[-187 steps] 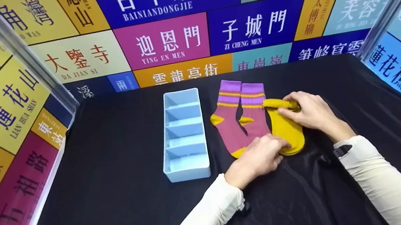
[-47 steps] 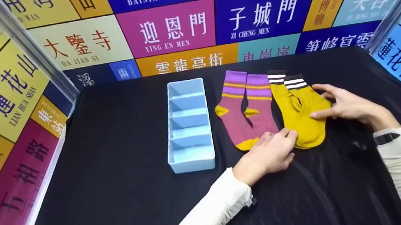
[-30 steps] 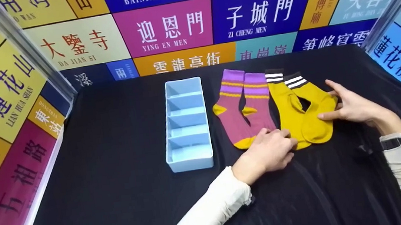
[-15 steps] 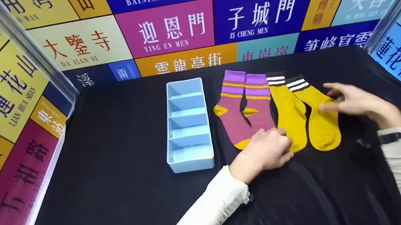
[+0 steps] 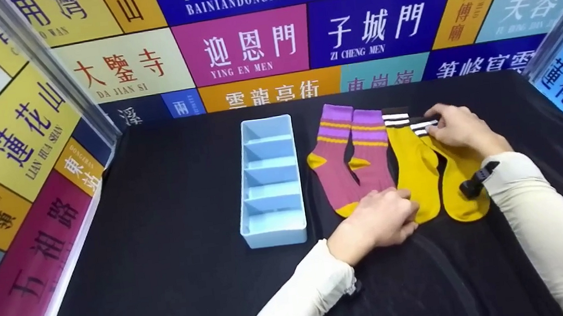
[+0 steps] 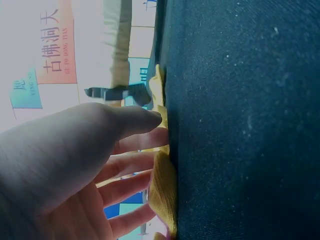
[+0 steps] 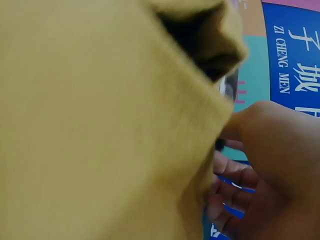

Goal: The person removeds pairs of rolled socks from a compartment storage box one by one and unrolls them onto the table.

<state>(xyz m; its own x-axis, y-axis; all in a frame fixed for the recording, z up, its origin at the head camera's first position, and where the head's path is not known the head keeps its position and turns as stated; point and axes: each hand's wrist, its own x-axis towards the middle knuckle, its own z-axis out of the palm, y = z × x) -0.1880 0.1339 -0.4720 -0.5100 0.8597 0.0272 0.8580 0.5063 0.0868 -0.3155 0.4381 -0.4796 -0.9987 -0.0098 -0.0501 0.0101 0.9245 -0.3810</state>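
Two yellow socks with black-and-white striped cuffs lie side by side in the head view, a left one (image 5: 413, 165) and a right one (image 5: 461, 204). My left hand (image 5: 377, 218) rests at the toe of the left yellow sock. In the left wrist view its fingers (image 6: 132, 165) are fairly straight and touch yellow fabric. My right hand (image 5: 461, 126) pinches the cuff of the right yellow sock and covers part of it. Yellow fabric (image 7: 100, 125) fills much of the right wrist view. A pair of pink-and-purple socks (image 5: 337, 168) lies flat to the left, partly under my left hand.
A light blue box (image 5: 275, 238) with several compartments stands left of the socks. Black cloth (image 5: 164, 233) covers the table. Panels with printed place names (image 5: 243, 44) form walls at the back and sides.
The yellow socks, earlier rolled together, then overlapping, now lie spread apart. My right hand has moved from the right sock's side up to its cuff. My left hand stays near the toes.
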